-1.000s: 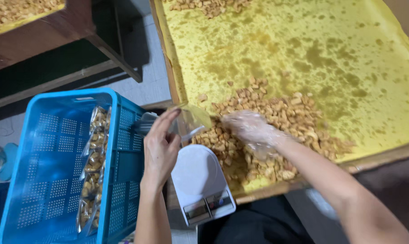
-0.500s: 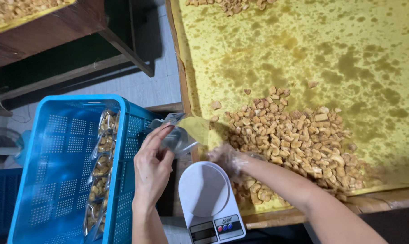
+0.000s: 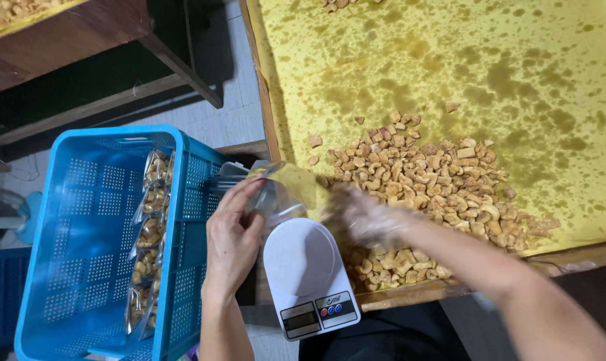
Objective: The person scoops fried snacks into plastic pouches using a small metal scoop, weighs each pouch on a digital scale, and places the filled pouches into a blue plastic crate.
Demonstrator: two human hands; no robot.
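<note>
Head view, looking straight down. Left hand (image 3: 231, 234) sits just left of centre, fingers curled around the mouth of a clear plastic pouch (image 3: 276, 194), holding it open above the 11 o'clock edge of a white digital kitchen scale (image 3: 308, 271). The pouch looks empty or nearly so; contents cannot be made out.

Right hand (image 3: 366, 217), in a thin transparent glove and blurred, lies at 3 o'clock of the pouch, at the near edge of a heap of pale fried snack pieces (image 3: 417, 180). Fingers appear loosely cupped; whether they hold any pieces cannot be told.

The heap rests on oil-spotted yellow paper (image 3: 483, 60) lining a wooden tray (image 3: 443, 289).

Blue perforated crate (image 3: 82, 254) at 9 o'clock holds a row of filled pouches (image 3: 149, 234) standing along its right wall.

Judgement: several pouches done; this one barely started, the scale's platform bare, much of the heap left.
</note>
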